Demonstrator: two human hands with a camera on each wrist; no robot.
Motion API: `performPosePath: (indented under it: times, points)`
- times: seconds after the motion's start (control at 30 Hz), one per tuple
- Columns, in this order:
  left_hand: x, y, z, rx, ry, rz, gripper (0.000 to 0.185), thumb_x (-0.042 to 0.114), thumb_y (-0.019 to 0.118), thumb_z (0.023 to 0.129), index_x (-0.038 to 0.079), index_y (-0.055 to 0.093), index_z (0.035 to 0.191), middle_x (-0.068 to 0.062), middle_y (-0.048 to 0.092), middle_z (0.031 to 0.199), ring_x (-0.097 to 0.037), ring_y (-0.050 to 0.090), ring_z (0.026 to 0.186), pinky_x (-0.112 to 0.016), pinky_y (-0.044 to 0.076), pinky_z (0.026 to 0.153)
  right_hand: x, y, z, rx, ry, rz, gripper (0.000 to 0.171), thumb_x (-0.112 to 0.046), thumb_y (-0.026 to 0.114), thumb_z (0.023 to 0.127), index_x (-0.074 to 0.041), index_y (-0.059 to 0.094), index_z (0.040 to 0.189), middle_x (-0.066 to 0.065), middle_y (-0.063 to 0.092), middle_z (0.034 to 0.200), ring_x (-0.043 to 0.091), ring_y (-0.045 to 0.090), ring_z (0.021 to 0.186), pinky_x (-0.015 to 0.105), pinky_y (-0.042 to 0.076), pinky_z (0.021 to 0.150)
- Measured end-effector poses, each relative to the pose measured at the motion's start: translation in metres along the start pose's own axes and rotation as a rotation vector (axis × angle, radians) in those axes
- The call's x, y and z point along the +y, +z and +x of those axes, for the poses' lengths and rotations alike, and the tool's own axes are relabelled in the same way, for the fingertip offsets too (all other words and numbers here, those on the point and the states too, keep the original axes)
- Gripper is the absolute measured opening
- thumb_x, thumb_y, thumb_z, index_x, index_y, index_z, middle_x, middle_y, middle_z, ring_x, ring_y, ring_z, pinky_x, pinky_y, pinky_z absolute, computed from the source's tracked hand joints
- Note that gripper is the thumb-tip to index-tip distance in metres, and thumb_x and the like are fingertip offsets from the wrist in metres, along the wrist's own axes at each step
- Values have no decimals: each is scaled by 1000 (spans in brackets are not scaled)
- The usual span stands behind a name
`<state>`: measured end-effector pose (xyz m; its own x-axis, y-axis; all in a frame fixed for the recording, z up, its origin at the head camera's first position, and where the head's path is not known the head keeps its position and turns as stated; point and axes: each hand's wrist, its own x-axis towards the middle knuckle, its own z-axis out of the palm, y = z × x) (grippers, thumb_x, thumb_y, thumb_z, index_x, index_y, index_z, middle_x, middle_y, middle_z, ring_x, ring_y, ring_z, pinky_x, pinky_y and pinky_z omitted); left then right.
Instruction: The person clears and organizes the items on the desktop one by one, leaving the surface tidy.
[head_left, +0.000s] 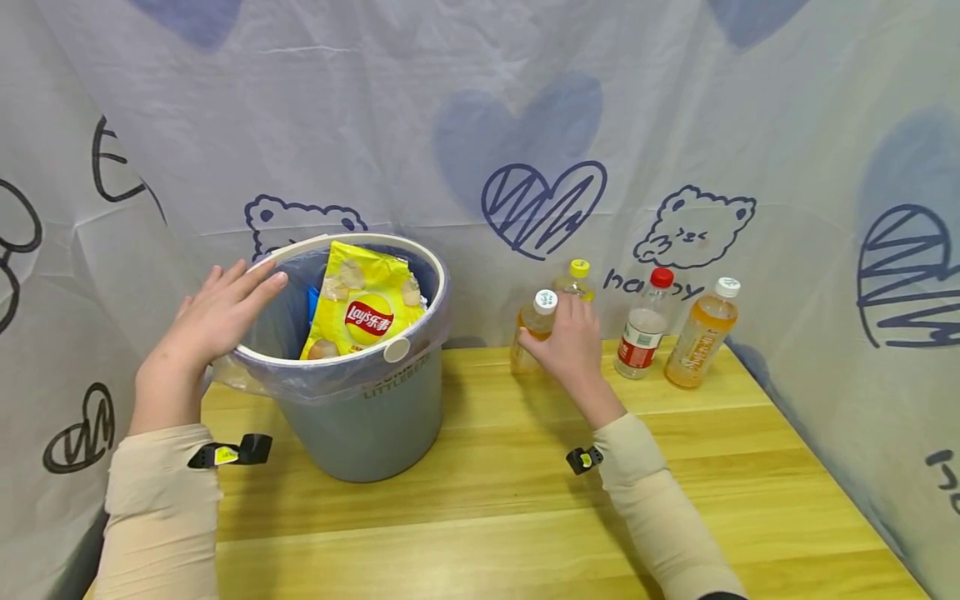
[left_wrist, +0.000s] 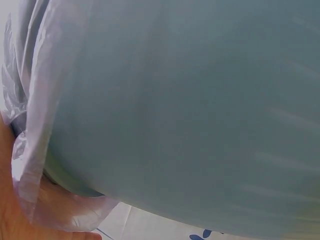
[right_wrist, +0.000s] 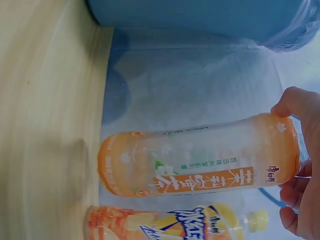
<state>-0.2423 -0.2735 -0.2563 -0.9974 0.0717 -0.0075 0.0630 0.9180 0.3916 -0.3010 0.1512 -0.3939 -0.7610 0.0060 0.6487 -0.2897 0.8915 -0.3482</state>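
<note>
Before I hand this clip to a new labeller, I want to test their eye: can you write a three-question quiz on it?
1. True or false: the left hand rests on the rim of the bin.
2. What lies inside the bin? A) a yellow chip bag B) a glass jar C) a towel
3. How many bottles stand on the table in the head view, counting the one with the white cap that the right hand grips?

Key: 1 true; 2 A, the yellow chip bag; 3 four.
</note>
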Motion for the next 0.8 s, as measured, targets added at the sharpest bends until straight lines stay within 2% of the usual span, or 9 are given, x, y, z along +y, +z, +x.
performPosePath:
  times: [0.37, 0.8]
  points:
    - [1, 0, -2, 5, 3, 0, 78, 70, 13, 96, 22, 5, 158, -26, -7, 161, -50, -17, 146, -77, -7, 108, -8, -25, -3, 32, -62, 1, 63, -44, 75, 72, 1, 55, 111, 17, 60, 99, 35, 55, 94, 48, 47, 78]
    - [1, 0, -1, 3, -4, 3, 79, 70, 12, 96, 22, 5, 158, -26, -7, 161, -50, -17, 146, -77, -7, 108, -15, -52, -5, 64, -80, 20, 64, -45, 74, 72, 1, 55, 112, 17, 58, 100, 35, 54, 95, 48, 47, 78]
